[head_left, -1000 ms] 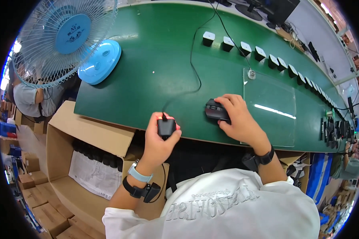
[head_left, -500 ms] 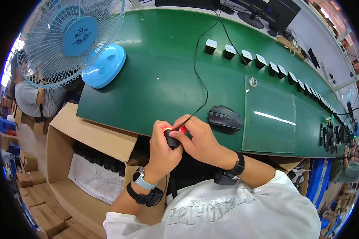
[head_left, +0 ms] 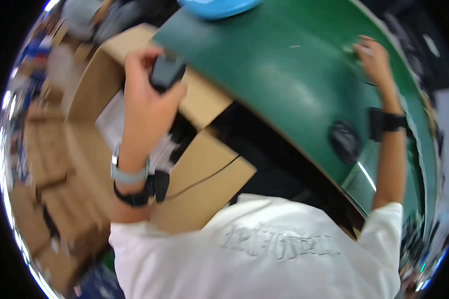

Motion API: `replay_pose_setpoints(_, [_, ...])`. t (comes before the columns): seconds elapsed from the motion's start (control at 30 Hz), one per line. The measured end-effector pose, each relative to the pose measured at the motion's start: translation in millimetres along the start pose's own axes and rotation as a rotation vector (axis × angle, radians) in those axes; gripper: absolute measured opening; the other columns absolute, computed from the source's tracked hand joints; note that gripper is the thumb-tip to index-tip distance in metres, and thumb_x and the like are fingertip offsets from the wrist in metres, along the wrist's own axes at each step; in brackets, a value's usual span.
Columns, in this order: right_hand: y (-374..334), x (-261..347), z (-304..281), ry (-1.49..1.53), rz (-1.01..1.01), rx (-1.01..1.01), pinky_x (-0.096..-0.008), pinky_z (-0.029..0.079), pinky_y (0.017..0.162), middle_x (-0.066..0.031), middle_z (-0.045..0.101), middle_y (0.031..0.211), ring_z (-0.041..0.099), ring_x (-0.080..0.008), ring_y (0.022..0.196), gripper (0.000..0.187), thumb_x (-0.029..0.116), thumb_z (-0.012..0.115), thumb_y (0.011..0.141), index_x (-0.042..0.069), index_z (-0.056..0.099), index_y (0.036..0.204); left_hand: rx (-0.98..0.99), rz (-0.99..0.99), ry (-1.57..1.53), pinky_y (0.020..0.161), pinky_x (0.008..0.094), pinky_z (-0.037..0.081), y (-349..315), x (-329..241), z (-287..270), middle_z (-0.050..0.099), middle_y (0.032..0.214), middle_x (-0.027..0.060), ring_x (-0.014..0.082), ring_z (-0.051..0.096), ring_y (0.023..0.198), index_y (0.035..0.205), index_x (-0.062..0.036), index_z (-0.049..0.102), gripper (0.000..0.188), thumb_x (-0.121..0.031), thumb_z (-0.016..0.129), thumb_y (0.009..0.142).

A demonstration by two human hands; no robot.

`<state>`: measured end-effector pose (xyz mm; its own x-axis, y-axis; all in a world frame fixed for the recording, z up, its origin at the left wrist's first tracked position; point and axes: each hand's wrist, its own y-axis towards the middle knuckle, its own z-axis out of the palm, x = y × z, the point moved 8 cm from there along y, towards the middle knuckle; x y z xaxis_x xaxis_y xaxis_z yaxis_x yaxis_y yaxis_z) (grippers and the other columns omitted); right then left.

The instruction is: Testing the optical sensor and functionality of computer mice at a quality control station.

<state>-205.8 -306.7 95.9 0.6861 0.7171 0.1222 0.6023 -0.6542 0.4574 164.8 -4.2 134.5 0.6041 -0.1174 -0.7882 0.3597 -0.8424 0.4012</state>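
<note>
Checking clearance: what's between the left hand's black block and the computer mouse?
Head view: a cardboard flap, then green tabletop, between black block and computer mouse.

The block (head_left: 167, 74) is dark grey, the desk (head_left: 279, 84) green, the mouse (head_left: 345, 141) black, the carton (head_left: 199, 172) tan, the shirt (head_left: 284, 274) white with grey lettering.

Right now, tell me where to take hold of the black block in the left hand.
Grip the black block at its upper-right corner, probably from the right: the left hand lies to its left, the thumb at its lower right, leaving that corner bare.
</note>
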Motion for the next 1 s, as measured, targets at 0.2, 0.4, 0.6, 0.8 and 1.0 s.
replay_pose_setpoints(0.2, [-5, -144, 89, 0.038, 0.054, 0.202, -0.0360, 0.048, 0.097, -0.0184, 0.064, 0.126, 0.063, -0.0310, 0.111, 0.028, 0.022, 0.058, 0.104, -0.003, 0.060, 0.118, 0.097, -0.516, 0.304, 0.090, 0.0350, 0.052, -97, 175, -114, 0.067, 0.107, 0.0155, 0.0237, 0.066, 0.098, 0.119, -0.0021, 0.058, 0.048, -0.010, 0.081, 0.078])
replay_pose_setpoints(0.4, [13, -155, 111, 0.009, 0.037, 0.229, -0.0387, 0.048, 0.090, -0.0198, 0.063, 0.118, 0.061, -0.0366, 0.103, 0.024, 0.021, 0.054, 0.106, -0.002, 0.057, 0.111, 0.433, -0.602, 0.472, 0.094, 0.0417, 0.052, -205, 277, -85, 0.064, 0.112, 0.0206, 0.0364, 0.064, 0.105, 0.117, -0.0015, 0.063, 0.052, -0.014, 0.085, 0.072])
replay_pose_setpoints(0.6, [2, -155, 92, -0.173, 0.000, 0.143, -0.0419, 0.049, 0.082, -0.0217, 0.063, 0.105, 0.061, -0.0409, 0.094, 0.024, 0.022, 0.052, 0.106, -0.001, 0.057, 0.109, 0.493, -0.535, 0.508, 0.091, 0.0457, 0.052, -204, 280, -33, 0.059, 0.109, 0.0216, 0.0427, 0.061, 0.104, 0.115, 0.0007, 0.060, 0.051, -0.012, 0.082, 0.071])
replay_pose_setpoints(0.8, [-20, -60, 5, 0.245, 0.235, 0.009, -0.0290, 0.053, 0.089, -0.0087, 0.067, 0.127, 0.066, -0.0163, 0.108, 0.028, 0.026, 0.051, 0.109, 0.002, 0.061, 0.121, 0.592, -0.486, 0.779, 0.094, 0.0477, 0.051, -170, 250, -34, 0.057, 0.114, 0.0263, 0.0425, 0.061, 0.106, 0.119, 0.0013, 0.057, 0.060, -0.014, 0.083, 0.067])
replay_pose_setpoints(1.0, [-75, 179, -45, 1.077, 0.279, 0.125, -0.0275, 0.055, 0.076, -0.0177, 0.065, 0.127, 0.063, -0.0180, 0.102, 0.013, 0.018, 0.051, 0.107, 0.006, 0.053, 0.103, 0.151, -0.221, 0.171, 0.074, 0.0291, 0.046, -50, 51, -11, 0.059, 0.092, 0.0052, 0.0160, 0.054, 0.083, 0.107, -0.0014, 0.064, 0.029, 0.001, 0.072, 0.079])
